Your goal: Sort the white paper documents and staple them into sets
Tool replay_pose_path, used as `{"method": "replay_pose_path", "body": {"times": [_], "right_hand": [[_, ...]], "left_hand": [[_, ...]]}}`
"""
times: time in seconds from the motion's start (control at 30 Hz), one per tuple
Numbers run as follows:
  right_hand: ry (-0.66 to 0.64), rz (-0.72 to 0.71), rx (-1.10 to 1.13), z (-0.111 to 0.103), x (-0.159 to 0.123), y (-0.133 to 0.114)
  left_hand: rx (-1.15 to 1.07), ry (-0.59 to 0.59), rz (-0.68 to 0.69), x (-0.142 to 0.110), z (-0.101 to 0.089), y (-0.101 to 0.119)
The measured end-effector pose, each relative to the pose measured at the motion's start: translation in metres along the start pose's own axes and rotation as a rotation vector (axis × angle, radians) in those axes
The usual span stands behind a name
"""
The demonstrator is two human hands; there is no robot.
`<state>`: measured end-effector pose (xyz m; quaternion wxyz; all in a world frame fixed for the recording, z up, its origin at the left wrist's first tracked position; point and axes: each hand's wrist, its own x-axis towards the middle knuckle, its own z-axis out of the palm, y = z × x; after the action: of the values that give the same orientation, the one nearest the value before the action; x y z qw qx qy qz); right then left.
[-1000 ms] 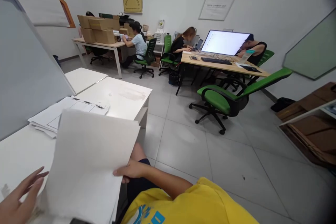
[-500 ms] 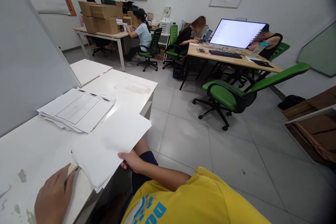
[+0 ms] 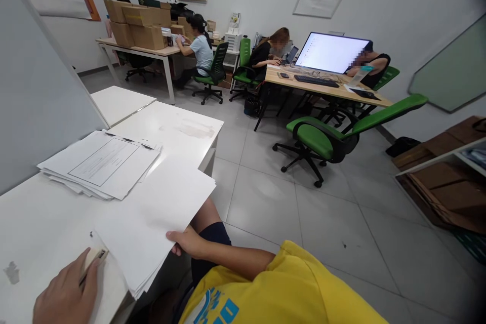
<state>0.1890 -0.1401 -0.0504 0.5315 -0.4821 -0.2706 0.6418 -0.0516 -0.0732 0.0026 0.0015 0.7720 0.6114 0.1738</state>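
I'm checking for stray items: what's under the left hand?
Under the left hand, a pale stapler-like tool shows its front end. The hand covers the rest and the tabletop beneath.

Open tabletop (image 3: 49,217) runs from the left fingers (image 3: 91,283) to the printed stack (image 3: 102,164), held sheets (image 3: 152,228) barring the right.

Bright, glare on desk (image 3: 76,216), dark right corners
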Motion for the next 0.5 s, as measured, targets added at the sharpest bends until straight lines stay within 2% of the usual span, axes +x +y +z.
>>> {"method": "replay_pose_path", "body": {"times": [0.13,0.33,0.4,0.5], "right_hand": [[-0.010,-0.009,0.038,0.000,0.000,0.005],[-0.045,-0.032,-0.002,-0.003,-0.003,0.008],[-0.071,-0.037,-0.042,-0.002,-0.002,0.010],[-0.097,-0.048,-0.088,-0.002,0.001,0.013]], "left_hand": [[-0.022,-0.040,-0.034,0.001,0.004,-0.006],[-0.103,0.088,0.001,-0.005,0.008,-0.010],[-0.120,0.097,-0.005,-0.005,0.007,-0.008],[-0.138,0.034,-0.038,-0.004,0.005,-0.005]]}}
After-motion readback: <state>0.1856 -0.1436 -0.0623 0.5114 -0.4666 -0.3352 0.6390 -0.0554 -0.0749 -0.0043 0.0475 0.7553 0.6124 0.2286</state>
